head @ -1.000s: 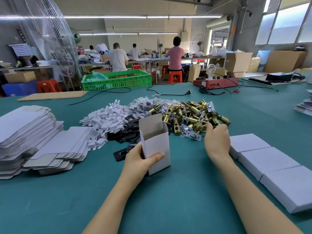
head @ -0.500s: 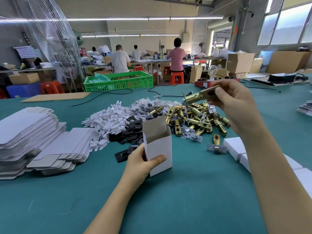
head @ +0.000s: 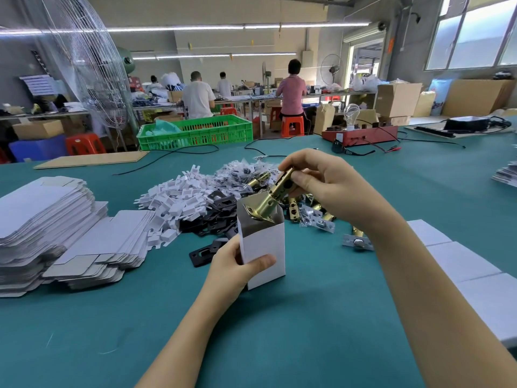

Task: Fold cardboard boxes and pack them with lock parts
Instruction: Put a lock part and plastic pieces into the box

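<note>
- The white box [head: 264, 249] stands upright on the green table [head: 321, 317] just below centre, its top open; my left hand [head: 233, 268] grips its lower left corner, thumb across the front face.
- My right hand [head: 326, 186], at 1 o'clock from the box, pinches a brass latch [head: 270, 197] by its upper end; the latch tilts down, its faceplate at the box's mouth.
- The pile of brass lock parts [head: 296, 208] sits behind the box at 12 o'clock.
- I see flat box blanks [head: 56, 236] stacked at 9 o'clock, and closed white boxes [head: 461, 264] lined up at 3 o'clock.
</note>
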A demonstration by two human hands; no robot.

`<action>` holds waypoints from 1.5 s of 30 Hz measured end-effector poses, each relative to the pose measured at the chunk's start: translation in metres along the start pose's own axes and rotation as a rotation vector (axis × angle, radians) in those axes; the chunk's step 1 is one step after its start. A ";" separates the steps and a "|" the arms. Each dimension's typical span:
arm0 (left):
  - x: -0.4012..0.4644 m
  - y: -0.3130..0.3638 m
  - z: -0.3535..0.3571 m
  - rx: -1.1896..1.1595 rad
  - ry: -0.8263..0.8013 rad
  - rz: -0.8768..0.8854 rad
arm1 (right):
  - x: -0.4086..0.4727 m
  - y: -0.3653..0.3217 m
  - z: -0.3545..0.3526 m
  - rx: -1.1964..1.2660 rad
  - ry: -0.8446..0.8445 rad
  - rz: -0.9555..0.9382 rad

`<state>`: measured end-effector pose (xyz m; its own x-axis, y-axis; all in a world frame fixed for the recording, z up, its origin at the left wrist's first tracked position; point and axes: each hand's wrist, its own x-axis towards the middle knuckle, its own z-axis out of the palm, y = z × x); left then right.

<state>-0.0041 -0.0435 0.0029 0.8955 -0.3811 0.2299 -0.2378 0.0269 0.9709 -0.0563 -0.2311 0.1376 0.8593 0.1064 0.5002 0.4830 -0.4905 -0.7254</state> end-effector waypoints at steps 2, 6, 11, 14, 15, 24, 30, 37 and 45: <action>0.000 0.000 0.000 0.002 0.001 0.003 | 0.001 0.002 0.001 -0.046 0.001 0.009; -0.001 -0.001 0.000 0.002 0.007 0.007 | 0.002 0.001 0.003 -0.121 -0.004 0.005; 0.000 0.000 0.001 -0.003 0.000 0.007 | 0.002 -0.004 0.007 -0.441 -0.036 -0.132; 0.000 -0.001 0.002 -0.017 0.009 0.000 | 0.003 -0.007 0.012 -0.573 -0.074 -0.202; 0.000 -0.001 0.002 -0.018 0.014 -0.001 | 0.003 -0.008 0.014 -0.600 -0.093 -0.207; -0.001 -0.001 0.002 -0.028 -0.002 -0.001 | 0.002 -0.003 0.024 -0.633 -0.182 -0.119; 0.000 -0.001 0.002 0.002 -0.004 0.001 | 0.005 0.003 0.027 -0.686 -0.257 -0.114; 0.001 -0.002 0.002 0.039 0.014 0.004 | 0.004 0.008 0.028 -0.750 -0.266 -0.079; 0.001 -0.001 0.003 0.058 0.030 0.004 | 0.003 0.008 0.028 -0.715 -0.284 -0.069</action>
<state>-0.0042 -0.0464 0.0016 0.9051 -0.3536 0.2363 -0.2619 -0.0258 0.9647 -0.0457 -0.2102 0.1199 0.8879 0.3277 0.3229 0.3942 -0.9038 -0.1665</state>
